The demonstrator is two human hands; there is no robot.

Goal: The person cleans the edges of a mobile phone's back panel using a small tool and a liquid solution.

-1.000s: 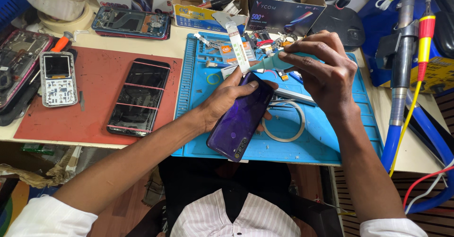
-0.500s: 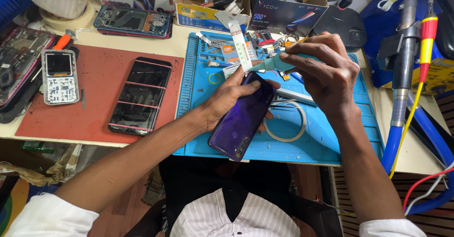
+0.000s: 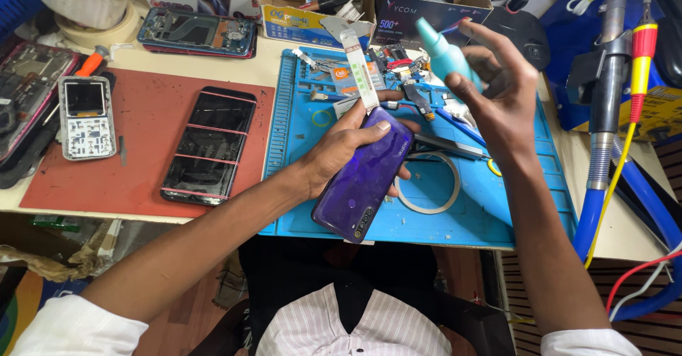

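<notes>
At centre frame, left hand (image 3: pixel 341 146) grips the purple phone (image 3: pixel 364 177) while right hand (image 3: pixel 497 89) has lifted a teal squeeze bottle (image 3: pixel 444 50) clear of it, now raised above the blue mat (image 3: pixel 455 221).

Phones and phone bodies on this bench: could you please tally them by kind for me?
Purple glossy smartphone, in left hand: 1
Black smartphone with pink tape strips: 1
White keypad phone, opened: 1
Blue opened phone frame: 1
Dark opened phone body, left edge: 1
Total: 5
</notes>
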